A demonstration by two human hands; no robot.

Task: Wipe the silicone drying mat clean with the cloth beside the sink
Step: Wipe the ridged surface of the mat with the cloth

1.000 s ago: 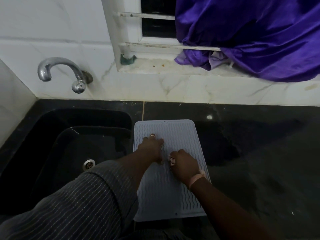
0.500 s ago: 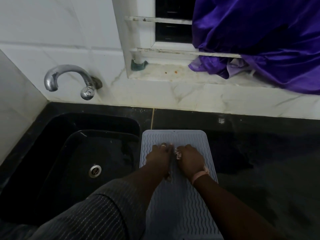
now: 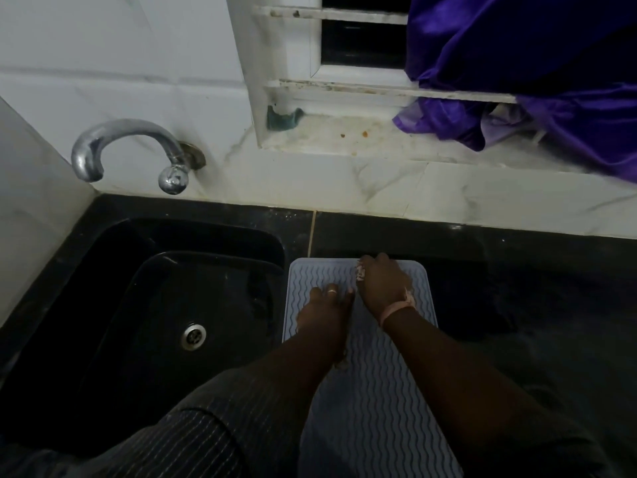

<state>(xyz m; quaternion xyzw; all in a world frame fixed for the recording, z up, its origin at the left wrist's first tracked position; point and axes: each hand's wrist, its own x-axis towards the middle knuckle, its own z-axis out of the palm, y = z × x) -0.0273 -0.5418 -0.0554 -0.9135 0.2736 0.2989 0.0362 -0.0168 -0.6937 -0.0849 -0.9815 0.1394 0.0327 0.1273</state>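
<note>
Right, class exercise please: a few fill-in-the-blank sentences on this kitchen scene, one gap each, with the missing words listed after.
1. The right hand grips a small cloth near the mat's ____ edge.
2. The left hand rests on the ridged silicone drying mat and wears a ____ on one finger.
3. The black sink lies to the ____ of the mat.
4. Above the sink, a metal ____ sticks out of the tiled wall.

Missing words: far; ring; left; tap

Both forearms reach forward side by side. The left hand (image 3: 325, 307) lies flat with the fingers stretched, a ring on one finger. The right hand (image 3: 381, 282) is further forward, its fingers curled in a fist, a pink band on the wrist.
</note>
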